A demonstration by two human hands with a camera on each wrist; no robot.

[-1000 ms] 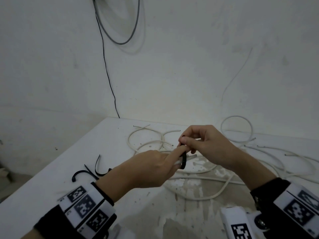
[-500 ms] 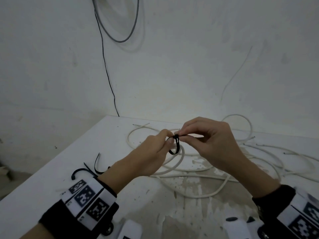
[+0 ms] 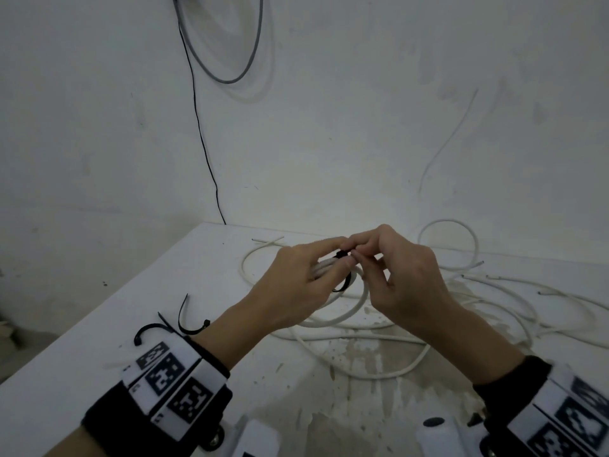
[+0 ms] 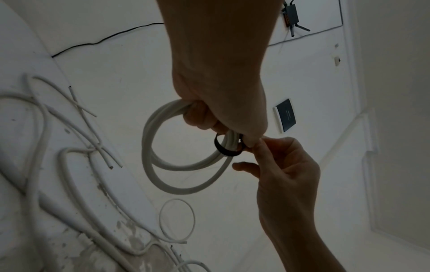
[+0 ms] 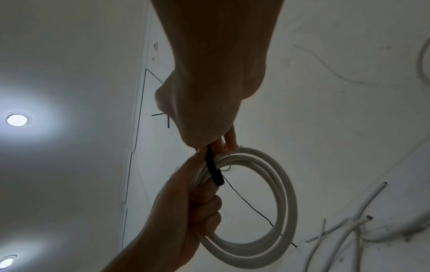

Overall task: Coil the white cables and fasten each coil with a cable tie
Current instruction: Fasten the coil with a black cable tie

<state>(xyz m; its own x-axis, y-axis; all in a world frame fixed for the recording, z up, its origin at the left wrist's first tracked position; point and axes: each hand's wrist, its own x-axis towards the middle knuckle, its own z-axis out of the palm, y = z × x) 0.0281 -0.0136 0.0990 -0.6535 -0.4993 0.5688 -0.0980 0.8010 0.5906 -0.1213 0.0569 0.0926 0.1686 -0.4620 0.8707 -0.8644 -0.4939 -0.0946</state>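
Several white loops (image 5: 267,211) (black-tied (image 5: 215,171))

The head camera looks forward and down over the white table (image 3: 99,324) toward the wall. Both wrist cameras sit close beneath the hands, facing upward along them. All three views share the white cable coil (image 4: 163,176) at frame centre.

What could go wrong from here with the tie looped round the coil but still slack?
1. The black cable tie hangs loose round the white cable coil; if the right hand loses its pinch, it may slip out of the head.
2. The left hand grips only one side of the coil, so turns could spread before cinching.
3. The coil hangs above the loose cables on the table and might snag one.
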